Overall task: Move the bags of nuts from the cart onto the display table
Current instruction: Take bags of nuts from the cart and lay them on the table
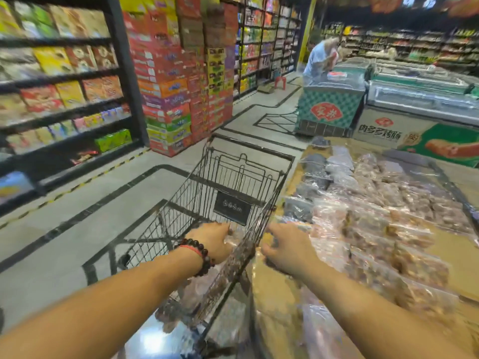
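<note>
A: Hands?
B: Left hand (216, 240) down in cart (228, 177), on a bag of nuts (234, 235); blur, can't tell if fingers clamp it. Right hand (287, 251) over near table edge, fingers curled, grip unclear.
A: Tip?
B: Grab the bag fully, lift clear of the wire side, lay beside bagged rows (375, 216) on display table (440, 244).
A: Room?
B: Shop aisle, shelves (59, 81) left, freezers (420, 99) far right.
</note>
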Demonstrator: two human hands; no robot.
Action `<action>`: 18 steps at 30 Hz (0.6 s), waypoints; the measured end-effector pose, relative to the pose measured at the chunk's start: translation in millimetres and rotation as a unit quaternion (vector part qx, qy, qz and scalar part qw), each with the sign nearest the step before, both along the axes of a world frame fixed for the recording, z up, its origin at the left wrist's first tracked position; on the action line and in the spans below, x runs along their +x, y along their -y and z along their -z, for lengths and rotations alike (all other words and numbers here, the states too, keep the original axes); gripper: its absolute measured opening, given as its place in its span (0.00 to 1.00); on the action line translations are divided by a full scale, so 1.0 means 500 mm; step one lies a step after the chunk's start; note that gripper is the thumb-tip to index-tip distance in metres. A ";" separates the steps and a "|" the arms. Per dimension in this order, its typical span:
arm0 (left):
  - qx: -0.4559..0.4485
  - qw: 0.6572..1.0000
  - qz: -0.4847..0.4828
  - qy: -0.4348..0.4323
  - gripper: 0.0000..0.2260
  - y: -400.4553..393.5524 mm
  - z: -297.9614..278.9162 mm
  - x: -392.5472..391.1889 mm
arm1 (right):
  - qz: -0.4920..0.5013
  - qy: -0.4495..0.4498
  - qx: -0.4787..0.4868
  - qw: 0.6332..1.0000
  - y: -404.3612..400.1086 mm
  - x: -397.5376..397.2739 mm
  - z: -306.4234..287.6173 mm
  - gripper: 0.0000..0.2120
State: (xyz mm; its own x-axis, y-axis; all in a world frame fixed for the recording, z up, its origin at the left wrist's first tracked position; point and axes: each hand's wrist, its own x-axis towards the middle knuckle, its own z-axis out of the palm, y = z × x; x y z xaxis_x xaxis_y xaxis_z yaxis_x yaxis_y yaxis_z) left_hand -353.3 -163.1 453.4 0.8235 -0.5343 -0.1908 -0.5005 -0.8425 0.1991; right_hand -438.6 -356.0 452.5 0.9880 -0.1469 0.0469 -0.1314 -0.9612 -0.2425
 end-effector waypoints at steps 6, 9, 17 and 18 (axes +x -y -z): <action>0.079 0.996 -0.019 -0.039 0.22 -0.259 0.025 0.099 | -0.006 -0.061 -0.013 0.998 -0.213 0.110 0.036 0.17; 0.073 0.995 -0.025 -0.057 0.23 -0.307 0.039 0.147 | -0.006 -0.084 -0.033 0.996 -0.262 0.154 0.054 0.18; 0.075 0.992 -0.009 -0.100 0.26 -0.274 0.111 0.307 | 0.005 -0.109 -0.032 0.994 -0.272 0.289 0.116 0.22; 0.077 0.992 -0.001 -0.101 0.25 -0.262 0.122 0.334 | 0.013 -0.118 -0.033 0.992 -0.268 0.311 0.131 0.22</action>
State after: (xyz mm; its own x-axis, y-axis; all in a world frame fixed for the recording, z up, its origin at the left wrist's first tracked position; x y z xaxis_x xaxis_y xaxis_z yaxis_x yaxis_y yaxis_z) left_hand -186.4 -32.3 392.3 0.7611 -0.4843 -0.4314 -0.4622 -0.8716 0.1632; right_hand -282.9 -222.2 387.1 0.9686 -0.1765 -0.1752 -0.2018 -0.9695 -0.1390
